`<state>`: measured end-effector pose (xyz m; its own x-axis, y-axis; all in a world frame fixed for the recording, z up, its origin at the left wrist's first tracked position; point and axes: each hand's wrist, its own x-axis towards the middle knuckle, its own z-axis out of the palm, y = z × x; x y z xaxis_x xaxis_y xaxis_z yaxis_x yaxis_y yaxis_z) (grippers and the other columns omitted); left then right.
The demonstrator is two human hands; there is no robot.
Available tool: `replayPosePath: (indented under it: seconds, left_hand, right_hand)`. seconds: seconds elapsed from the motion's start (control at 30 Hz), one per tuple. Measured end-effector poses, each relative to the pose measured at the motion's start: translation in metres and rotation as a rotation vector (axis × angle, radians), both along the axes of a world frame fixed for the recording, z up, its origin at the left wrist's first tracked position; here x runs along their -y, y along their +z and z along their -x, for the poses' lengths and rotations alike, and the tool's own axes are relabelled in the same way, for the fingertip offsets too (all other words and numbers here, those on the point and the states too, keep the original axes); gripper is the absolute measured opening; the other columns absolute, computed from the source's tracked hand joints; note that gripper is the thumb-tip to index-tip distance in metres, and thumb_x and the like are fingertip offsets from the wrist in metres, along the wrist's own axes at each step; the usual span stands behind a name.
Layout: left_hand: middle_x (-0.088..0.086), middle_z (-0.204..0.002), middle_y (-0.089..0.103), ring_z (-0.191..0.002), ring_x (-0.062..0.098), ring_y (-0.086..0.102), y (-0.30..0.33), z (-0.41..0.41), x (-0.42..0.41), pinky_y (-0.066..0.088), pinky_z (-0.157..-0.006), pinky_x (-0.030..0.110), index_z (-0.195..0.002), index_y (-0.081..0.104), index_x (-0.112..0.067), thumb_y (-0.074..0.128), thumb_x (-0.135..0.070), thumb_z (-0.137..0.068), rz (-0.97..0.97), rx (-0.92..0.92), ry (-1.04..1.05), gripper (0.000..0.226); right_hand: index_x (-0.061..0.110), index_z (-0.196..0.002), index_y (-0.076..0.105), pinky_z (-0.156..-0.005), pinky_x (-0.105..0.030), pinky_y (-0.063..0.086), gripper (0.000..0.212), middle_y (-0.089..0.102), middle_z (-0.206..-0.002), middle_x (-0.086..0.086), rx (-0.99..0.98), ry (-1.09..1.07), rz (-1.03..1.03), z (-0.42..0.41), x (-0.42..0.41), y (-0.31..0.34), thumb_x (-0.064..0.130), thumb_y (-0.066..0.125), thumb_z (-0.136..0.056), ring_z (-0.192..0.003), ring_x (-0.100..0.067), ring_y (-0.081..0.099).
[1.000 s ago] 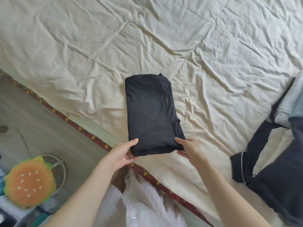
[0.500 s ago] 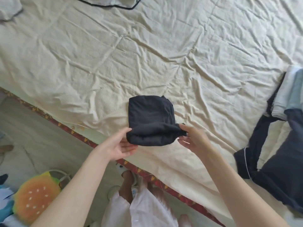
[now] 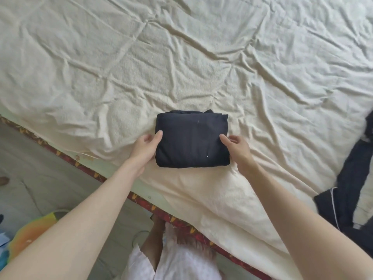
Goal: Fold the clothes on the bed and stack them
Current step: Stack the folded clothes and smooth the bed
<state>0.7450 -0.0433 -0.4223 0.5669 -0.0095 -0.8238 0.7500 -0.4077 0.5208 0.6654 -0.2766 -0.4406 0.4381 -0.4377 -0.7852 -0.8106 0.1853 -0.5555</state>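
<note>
A wide bed covered with a wrinkled cream cotton sheet fills most of the head view, its creases running in long ridges across the whole surface. Along the near edge of the bed runs a dark red patterned border strip with small yellow motifs, above a pale green band. Below it lies a grey-beige floor, and at the lower left sits a blurred orange and yellow-green plush cushion. At the bottom centre the person's white patterned garment and bare feet are visible. No brand, label or readable writing shows anywhere.

The folded black fabric garment lies on the sheet near the bed's near edge, roughly in the middle of the view. It forms a compact, thick rectangle with rounded corners, a few layers peeking out along its far edge, and tiny pale flecks on top.

The left hand grips the bundle's left edge, thumb on top and fingers curled at the side. The right hand holds the right edge likewise, thumb resting on top.

At the far right lies a heap of unfolded dark navy clothes with thin white piping, well apart from the bundle
</note>
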Motion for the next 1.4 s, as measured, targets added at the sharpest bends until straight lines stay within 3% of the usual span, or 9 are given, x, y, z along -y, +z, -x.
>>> replayPosePath:
  seconds: [0.1, 0.2, 0.3, 0.4, 0.57, 0.77, 0.93, 1.23, 1.4]
  left_hand:
    - [-0.001, -0.132, 0.056, -0.115, 0.018, 0.056, -0.005, -0.004, 0.014, 0.048, -0.097, 0.037, -0.137, 0.046, -0.016, 0.057, -0.041, -0.092, 0.085, -0.025, 0.061, 0.053]
    - [0.000, -0.128, 0.059, -0.109, 0.018, 0.059, -0.004, -0.005, 0.020, 0.049, -0.085, 0.032, -0.134, 0.048, -0.015, 0.060, -0.031, -0.092, 0.090, -0.008, 0.137, 0.046]
    - [0.004, -0.126, 0.059, -0.108, 0.021, 0.059, 0.006, -0.002, 0.020, 0.049, -0.086, 0.033, -0.135, 0.046, -0.011, 0.061, -0.023, -0.092, 0.053, 0.022, 0.100, 0.048]
    - [0.005, -0.126, 0.059, -0.110, 0.022, 0.059, 0.021, 0.004, 0.016, 0.049, -0.092, 0.036, -0.135, 0.045, -0.012, 0.061, -0.019, -0.092, 0.071, 0.056, 0.031, 0.047]
    - [0.005, -0.123, 0.059, -0.107, 0.022, 0.060, 0.051, 0.039, 0.003, 0.050, -0.094, 0.043, -0.127, 0.051, -0.014, 0.063, -0.024, -0.091, 0.065, 0.035, -0.090, 0.039]
    - [0.008, -0.115, 0.063, -0.099, 0.022, 0.063, 0.082, 0.079, 0.006, 0.054, -0.082, 0.036, -0.117, 0.053, -0.020, 0.065, -0.023, -0.089, 0.094, -0.025, -0.280, 0.031]
    - [0.004, -0.103, 0.065, -0.090, 0.016, 0.064, 0.127, 0.096, 0.043, 0.049, -0.065, 0.028, -0.125, 0.052, -0.017, 0.064, -0.023, -0.090, 0.144, 0.007, -0.488, 0.037]
    - [0.000, -0.094, 0.069, -0.085, 0.013, 0.065, 0.213, 0.124, 0.157, 0.044, -0.060, 0.023, -0.107, 0.060, -0.026, 0.065, -0.024, -0.088, 0.269, 0.182, -0.909, 0.019]
    - [-0.002, -0.089, 0.070, -0.087, 0.017, 0.066, 0.246, 0.143, 0.242, 0.051, -0.073, 0.030, -0.097, 0.061, -0.033, 0.064, -0.023, -0.088, 0.300, 0.326, -1.112, 0.014]
  right_hand:
    - [0.005, -0.128, 0.052, -0.085, -0.030, 0.054, 0.048, 0.063, -0.121, -0.006, 0.042, -0.080, -0.182, -0.002, 0.003, -0.007, 0.028, 0.065, -0.089, -0.106, -0.019, 0.063]
    - [0.010, -0.105, 0.065, -0.056, -0.019, 0.053, 0.017, 0.071, -0.096, 0.001, 0.064, -0.103, -0.293, -0.006, 0.005, -0.003, 0.019, 0.063, -0.091, -0.077, -0.009, 0.071]
    - [0.012, -0.090, 0.066, -0.062, -0.025, 0.051, 0.003, 0.070, -0.093, -0.001, 0.024, -0.138, -0.250, -0.007, 0.003, 0.007, 0.014, 0.066, -0.088, -0.080, -0.014, 0.067]
    - [0.015, -0.091, 0.067, -0.060, -0.028, 0.051, 0.006, 0.070, -0.093, 0.000, 0.053, -0.180, -0.226, 0.000, -0.005, 0.024, 0.010, 0.065, -0.087, -0.083, -0.014, 0.066]
    - [0.015, -0.102, 0.067, -0.085, -0.041, 0.054, 0.014, 0.072, -0.100, -0.003, 0.051, -0.184, -0.176, 0.047, -0.021, 0.063, 0.014, 0.062, -0.089, -0.094, -0.022, 0.067]
    - [0.018, -0.099, 0.069, -0.070, -0.032, 0.051, 0.015, 0.073, -0.096, 0.002, 0.062, -0.372, -0.187, 0.137, -0.033, 0.104, 0.009, 0.062, -0.089, -0.094, -0.016, 0.067]
    - [0.016, -0.108, 0.066, -0.081, -0.037, 0.052, 0.020, 0.072, -0.102, 0.001, 0.118, -0.628, -0.213, 0.200, -0.038, 0.142, 0.009, 0.058, -0.091, -0.097, -0.017, 0.064]
    - [0.020, -0.104, 0.066, -0.069, -0.032, 0.053, 0.017, 0.072, -0.101, 0.001, 0.328, -0.985, -0.137, 0.274, -0.002, 0.219, 0.011, 0.058, -0.092, -0.096, -0.019, 0.065]
    - [0.021, -0.101, 0.065, -0.060, -0.031, 0.052, 0.017, 0.074, -0.089, 0.001, 0.453, -1.149, -0.203, 0.301, 0.041, 0.239, 0.009, 0.056, -0.093, -0.090, -0.021, 0.066]
